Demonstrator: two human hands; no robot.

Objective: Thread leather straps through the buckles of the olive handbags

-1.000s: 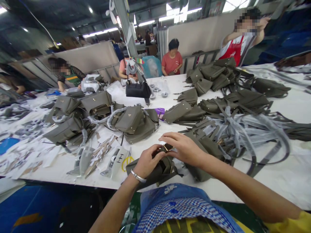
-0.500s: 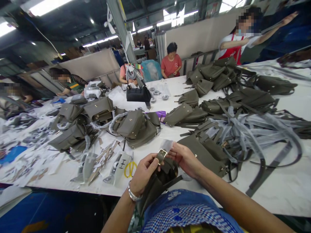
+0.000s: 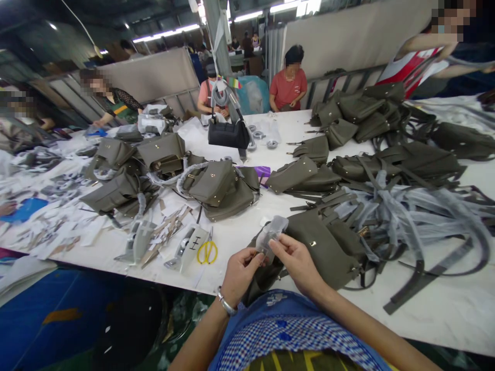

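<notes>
Close to my apron, my left hand (image 3: 242, 273) is closed in a pinch on the strap end, where the gold buckle is now mostly covered. My right hand (image 3: 299, 260) pinches a clear plastic wrapper (image 3: 271, 233) that lies over the strap and buckle. Below both hands sits part of an olive bag (image 3: 257, 283), its lower side hidden by my arms and apron. Just right of my right hand, another olive bag (image 3: 328, 247) with a small gold fitting lies on the table.
Yellow-handled scissors (image 3: 207, 252) lie left of my hands, near tape dispensers (image 3: 185, 250) and paper scraps. Plastic-wrapped straps (image 3: 417, 211) spread on the right. More olive bags (image 3: 222, 185) and a black handbag (image 3: 229, 135) stand farther back. Several people work across the table.
The gold buckle, bare between my fingers before, is now under the plastic wrapper. My right hand has moved from beside the strap onto the wrapper. The view has shifted slightly.
</notes>
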